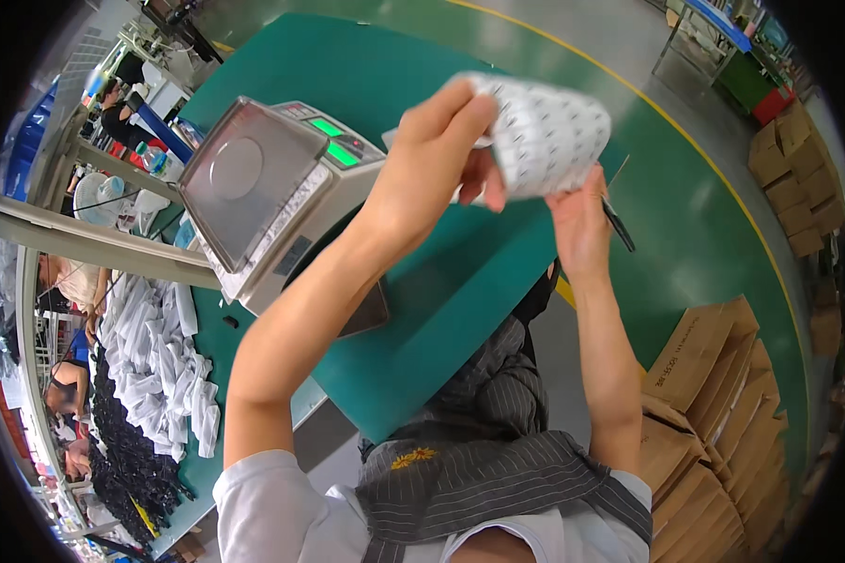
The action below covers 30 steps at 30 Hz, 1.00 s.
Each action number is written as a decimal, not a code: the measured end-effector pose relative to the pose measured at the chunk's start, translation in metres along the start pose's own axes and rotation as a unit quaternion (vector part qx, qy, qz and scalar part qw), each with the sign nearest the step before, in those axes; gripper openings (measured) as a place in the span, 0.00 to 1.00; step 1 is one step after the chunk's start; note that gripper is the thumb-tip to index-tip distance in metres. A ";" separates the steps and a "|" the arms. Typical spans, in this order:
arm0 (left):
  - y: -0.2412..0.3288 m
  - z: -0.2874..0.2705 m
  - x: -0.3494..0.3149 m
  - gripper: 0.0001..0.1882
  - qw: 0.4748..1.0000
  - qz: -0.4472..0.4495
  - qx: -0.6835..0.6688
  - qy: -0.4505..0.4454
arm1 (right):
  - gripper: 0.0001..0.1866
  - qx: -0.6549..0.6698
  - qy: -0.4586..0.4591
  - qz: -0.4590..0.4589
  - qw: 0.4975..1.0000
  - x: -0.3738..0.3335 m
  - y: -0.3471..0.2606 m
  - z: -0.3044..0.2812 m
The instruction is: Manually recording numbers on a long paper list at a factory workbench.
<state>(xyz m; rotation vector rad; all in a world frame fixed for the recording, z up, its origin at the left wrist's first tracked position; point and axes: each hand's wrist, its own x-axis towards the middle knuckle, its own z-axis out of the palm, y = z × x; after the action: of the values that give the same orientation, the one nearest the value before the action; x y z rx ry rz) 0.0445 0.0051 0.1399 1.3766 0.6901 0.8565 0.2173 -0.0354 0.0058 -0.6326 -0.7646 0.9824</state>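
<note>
The white, dark-marked bundle (554,141) is raised over the green table (460,291), between your hands. Your left hand (444,136) pinches its left end between thumb and fingers; your right hand (582,220) touches its lower right edge, though you cannot tell how closed that grip is. A slim black tool (618,225) juts beside it. Leftward, your forearm partly covers the scale (253,188); brown cartons (714,422) stand lower right.
</note>
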 end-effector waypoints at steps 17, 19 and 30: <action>0.018 -0.103 0.163 0.07 0.939 0.288 -0.088 0.163 | 0.21 -0.389 0.041 -0.026 0.920 -0.038 -0.057 -0.004; -0.026 -0.113 0.168 0.06 0.960 0.105 -0.044 0.255 | 0.19 -0.399 0.052 -0.003 0.916 -0.044 -0.054 -0.013; -0.133 -0.045 0.037 0.23 0.919 0.086 0.358 0.142 | 0.13 -0.460 0.036 0.122 0.879 -0.092 -0.051 -0.058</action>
<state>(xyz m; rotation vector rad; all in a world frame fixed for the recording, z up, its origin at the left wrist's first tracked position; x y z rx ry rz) 0.0418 0.0620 0.0061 2.0080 1.1987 1.0035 0.2574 -0.1469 -0.0147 -1.6169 -1.0998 0.7715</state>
